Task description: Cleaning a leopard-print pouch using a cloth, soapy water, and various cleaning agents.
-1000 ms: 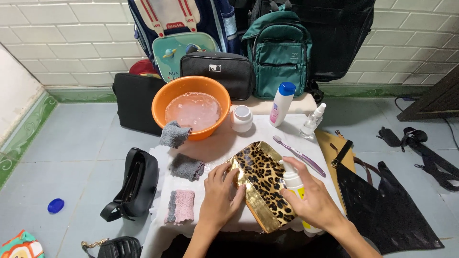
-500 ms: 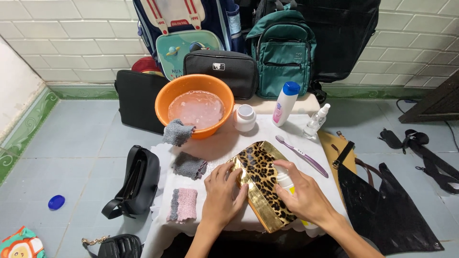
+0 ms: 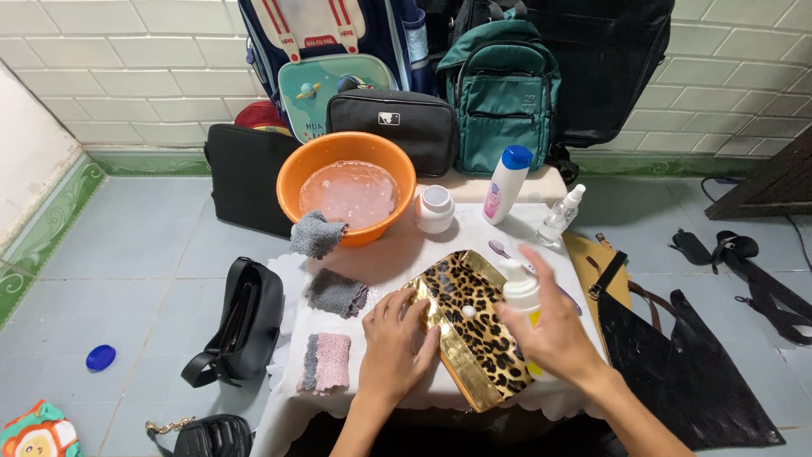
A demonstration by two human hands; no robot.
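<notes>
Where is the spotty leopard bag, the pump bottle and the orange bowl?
leopard bag (image 3: pixel 478 326), head view, on its spotted flap.
pump bottle (image 3: pixel 521 292), head view, on its white top, held in the right hand (image 3: pixel 554 334).
orange bowl (image 3: pixel 292 173), head view, on its left rim.

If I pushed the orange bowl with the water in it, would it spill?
Probably, yes. The orange basin looks like thin plastic and holds cloudy water fairly near its rim, so a shove would likely slosh it. It is probably heavy, and the grey cloth draped over its edge might slip off.
</notes>
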